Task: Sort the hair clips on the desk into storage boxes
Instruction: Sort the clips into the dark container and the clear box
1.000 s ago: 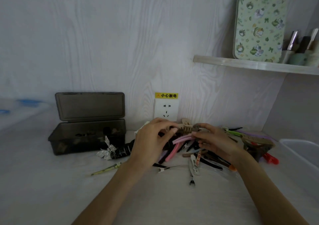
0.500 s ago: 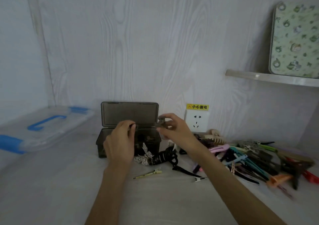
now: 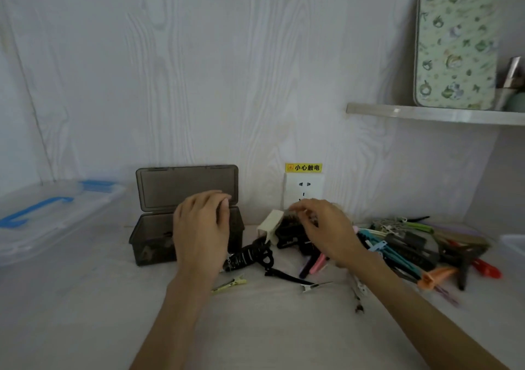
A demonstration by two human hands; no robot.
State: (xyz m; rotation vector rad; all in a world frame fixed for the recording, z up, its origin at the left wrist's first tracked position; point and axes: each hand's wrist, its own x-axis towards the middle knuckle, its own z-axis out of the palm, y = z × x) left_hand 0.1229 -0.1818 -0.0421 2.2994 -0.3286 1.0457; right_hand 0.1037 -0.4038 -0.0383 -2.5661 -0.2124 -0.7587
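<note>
Pale desk (image 3: 85, 313), smoky box (image 3: 153, 239) (lid open), clip pile (image 3: 397, 244), clear bin (image 3: 42, 216)

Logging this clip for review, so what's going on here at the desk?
A person is sorting hair clips. The left hand hovers in front of the open dark storage box, which already holds some items. The right hand reaches into the pile of hair clips beside the wall socket; whether its fingers hold one is unclear. A yellow-green clip and a silver clip lie loose in front.
</note>
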